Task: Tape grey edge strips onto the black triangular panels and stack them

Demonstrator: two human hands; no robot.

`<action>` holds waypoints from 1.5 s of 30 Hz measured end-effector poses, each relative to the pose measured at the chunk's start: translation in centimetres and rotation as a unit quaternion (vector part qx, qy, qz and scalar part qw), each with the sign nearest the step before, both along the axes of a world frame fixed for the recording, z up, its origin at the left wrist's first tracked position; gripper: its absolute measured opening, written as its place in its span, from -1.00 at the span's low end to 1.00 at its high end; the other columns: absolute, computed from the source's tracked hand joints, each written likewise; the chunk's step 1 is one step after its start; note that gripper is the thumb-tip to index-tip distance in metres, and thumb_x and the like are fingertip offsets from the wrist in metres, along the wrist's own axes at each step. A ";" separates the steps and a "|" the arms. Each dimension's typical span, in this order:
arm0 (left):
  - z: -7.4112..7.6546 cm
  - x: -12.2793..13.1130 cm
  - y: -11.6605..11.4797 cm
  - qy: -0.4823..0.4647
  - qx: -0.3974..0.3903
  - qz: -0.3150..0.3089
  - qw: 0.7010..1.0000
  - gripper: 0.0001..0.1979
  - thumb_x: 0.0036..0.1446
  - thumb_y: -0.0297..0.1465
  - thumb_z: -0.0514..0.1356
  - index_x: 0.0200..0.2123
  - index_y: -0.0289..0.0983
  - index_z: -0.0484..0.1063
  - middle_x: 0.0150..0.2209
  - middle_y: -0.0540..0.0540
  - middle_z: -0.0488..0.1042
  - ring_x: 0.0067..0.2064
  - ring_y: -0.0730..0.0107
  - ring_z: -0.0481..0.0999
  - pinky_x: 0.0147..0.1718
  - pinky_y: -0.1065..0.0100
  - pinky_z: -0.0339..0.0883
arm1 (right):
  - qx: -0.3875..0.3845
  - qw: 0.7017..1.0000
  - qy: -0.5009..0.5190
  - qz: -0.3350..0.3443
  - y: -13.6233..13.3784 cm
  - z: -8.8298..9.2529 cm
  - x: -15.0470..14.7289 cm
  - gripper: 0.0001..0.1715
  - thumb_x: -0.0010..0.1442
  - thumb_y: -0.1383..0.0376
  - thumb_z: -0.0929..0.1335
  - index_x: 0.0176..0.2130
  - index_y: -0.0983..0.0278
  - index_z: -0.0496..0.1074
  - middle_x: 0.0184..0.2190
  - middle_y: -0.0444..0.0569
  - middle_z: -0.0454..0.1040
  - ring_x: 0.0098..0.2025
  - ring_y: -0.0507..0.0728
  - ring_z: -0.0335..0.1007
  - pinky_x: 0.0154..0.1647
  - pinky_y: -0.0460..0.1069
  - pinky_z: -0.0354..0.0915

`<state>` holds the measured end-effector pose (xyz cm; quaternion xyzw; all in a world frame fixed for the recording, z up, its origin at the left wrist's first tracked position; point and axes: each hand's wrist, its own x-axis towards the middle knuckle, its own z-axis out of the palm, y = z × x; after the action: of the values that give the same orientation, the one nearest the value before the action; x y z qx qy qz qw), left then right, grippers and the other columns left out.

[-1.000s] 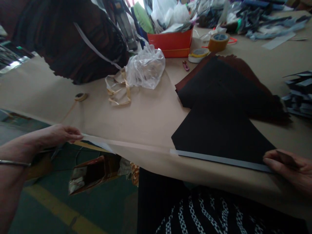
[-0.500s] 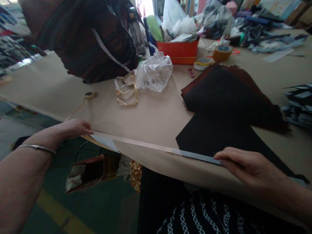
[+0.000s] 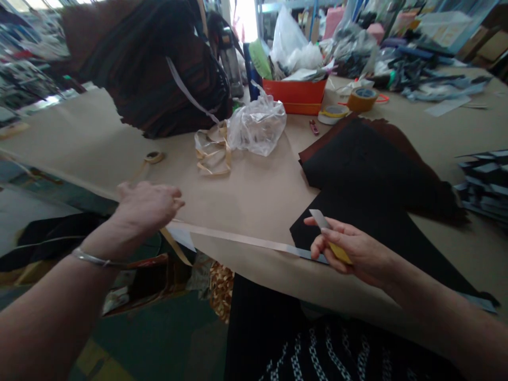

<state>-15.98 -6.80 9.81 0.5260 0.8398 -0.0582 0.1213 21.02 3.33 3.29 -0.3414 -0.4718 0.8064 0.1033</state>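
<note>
In my right hand (image 3: 337, 246) is a yellow-handled knife (image 3: 339, 253), its flat pale blade pointing up and left. Just below those fingers ends a long narrow pale strip (image 3: 242, 239), which lies along the table's front edge. My left hand (image 3: 148, 203) hovers near the strip's left end, fingers loosely bent and apart, with nothing visible in them. A roll of cream tape (image 3: 154, 157) lies beyond it; the tape's tail runs toward the hand and passes out of sight behind it. A loose tape end (image 3: 177, 246) hangs over the edge.
Black sheet pieces (image 3: 357, 211) lie on the brown-covered table (image 3: 254, 198), at right. Behind are a crumpled clear bag (image 3: 257, 124), a red box (image 3: 296, 95), tape rolls (image 3: 362, 99) and a tall dark stack (image 3: 154, 74). An open carton (image 3: 151, 280) is below the edge.
My left hand has left the strip's end and moved right and upward. My right hand has let go of the strip, shifted left and turned up, showing the knife. The strip stays in place.
</note>
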 end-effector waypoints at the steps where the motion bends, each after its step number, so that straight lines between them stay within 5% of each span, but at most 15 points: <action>1: -0.3 2.1 0.3 0.014 0.023 -0.023 0.999 -0.73 0.20 -0.24 0.04 -0.27 -0.29 0.44 -0.34 -0.08 0.50 -0.18 0.24 0.33 -0.20 0.33 0.10 | 0.041 0.999 -0.006 0.008 0.0 0.3 0.2 -0.58 0.29 0.09 0.22 0.04 0.28 0.20 -0.43 -0.06 0.50 -0.73 -0.14 0.01 -0.72 -0.16 -0.03; 3: -1.3 6.9 0.9 0.014 0.037 -0.126 0.991 -0.73 0.18 -0.24 0.08 -0.28 -0.29 0.48 -0.27 -0.15 0.52 -0.18 0.23 0.38 -0.16 0.30 0.14 | 0.105 0.993 -0.040 0.030 -0.2 0.7 0.4 -0.60 0.32 0.05 0.15 -0.06 0.30 0.22 -0.44 -0.07 0.50 -0.75 -0.15 -0.04 -0.69 -0.14 -0.01; 6: -3.3 13.2 1.6 -0.081 0.040 -0.234 0.968 -0.76 0.20 -0.29 0.08 -0.21 -0.26 0.48 -0.23 -0.13 0.53 -0.17 0.29 0.43 -0.16 0.33 0.20 | 0.180 0.977 -0.094 0.067 -0.7 1.2 0.3 -0.67 0.31 0.10 0.13 -0.27 0.29 0.26 -0.39 -0.06 0.47 -0.64 -0.08 0.18 -0.59 -0.11 0.13; 10: -4.9 17.1 2.1 -0.067 0.017 -0.272 0.960 -0.80 0.15 -0.29 0.12 -0.25 -0.26 0.47 -0.28 -0.16 0.54 -0.26 0.23 0.46 -0.29 0.27 0.23 | 0.349 0.923 -0.148 0.074 -1.3 1.2 0.0 -0.72 0.21 0.19 0.24 -0.45 0.29 0.35 -0.46 -0.11 0.36 -0.40 0.02 0.27 -0.40 -0.08 0.18; 14: -4.9 17.5 2.7 -0.039 0.009 -0.270 0.962 -0.84 0.11 -0.34 0.14 -0.26 -0.27 0.44 -0.31 -0.20 0.53 -0.28 0.16 0.48 -0.32 0.22 0.23 | 0.333 0.922 -0.176 0.087 -1.6 -0.4 -0.2 -0.71 0.18 0.19 0.26 -0.50 0.29 0.36 -0.59 -0.17 0.25 -0.55 -0.03 0.12 -0.56 -0.11 0.05; 17: -4.8 17.6 3.1 -0.027 -0.005 -0.276 0.961 -0.86 0.12 -0.36 0.13 -0.31 -0.27 0.45 -0.36 -0.21 0.54 -0.29 0.13 0.49 -0.31 0.19 0.24 | 0.335 0.923 -0.175 0.070 -1.9 -1.8 -0.6 -0.83 0.13 0.27 0.30 -0.28 0.28 0.43 -0.58 -0.19 0.31 -0.55 -0.03 0.17 -0.57 -0.12 0.07; 21: -4.9 17.7 3.6 -0.018 -0.020 -0.289 0.957 -0.84 0.10 -0.34 0.14 -0.39 -0.27 0.48 -0.35 -0.23 0.55 -0.28 0.06 0.51 -0.29 0.13 0.25 | 0.351 0.917 -0.177 0.069 -2.3 -2.3 -0.8 -0.48 0.10 0.33 0.31 0.08 0.28 0.31 -0.56 -0.21 0.37 -0.54 -0.01 0.24 -0.52 -0.11 0.13; 35: -3.2 17.2 4.5 -0.072 -0.073 -0.299 0.949 -0.81 0.08 -0.37 0.13 -0.40 -0.32 0.52 -0.44 -0.23 0.56 -0.41 0.18 0.53 -0.45 0.28 0.27 | 0.487 0.818 -0.266 0.152 -3.3 -1.7 -1.7 -0.57 0.16 0.35 0.23 0.04 0.28 0.34 -0.45 -0.04 0.49 -0.39 0.12 0.40 -0.35 -0.02 0.15; 40: -2.1 18.6 3.9 -0.115 -0.084 -0.300 0.943 -0.80 0.11 -0.41 0.11 -0.41 -0.32 0.53 -0.51 -0.13 0.53 -0.47 0.36 0.47 -0.52 0.40 0.18 | 0.492 0.805 -0.292 0.159 -3.4 -1.3 -2.3 -0.63 0.19 0.35 0.22 0.00 0.26 0.35 -0.35 0.02 0.53 -0.31 0.16 0.46 -0.33 -0.01 0.16; 45: -1.5 20.0 2.2 -0.319 -0.023 -0.287 0.903 -0.78 0.17 -0.39 0.06 -0.47 -0.28 0.43 -0.55 0.05 0.41 -0.48 0.52 0.34 -0.49 0.49 0.15 | 0.482 0.826 -0.244 0.158 -3.4 -1.0 -2.1 -0.66 0.15 0.40 0.27 -0.05 0.25 0.39 -0.30 -0.01 0.54 -0.30 0.11 0.44 -0.33 -0.05 0.18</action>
<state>3.99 -4.58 8.31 0.7314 0.5678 0.0611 0.3727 18.97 -0.06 2.32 -0.3545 -0.8579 0.3719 0.0071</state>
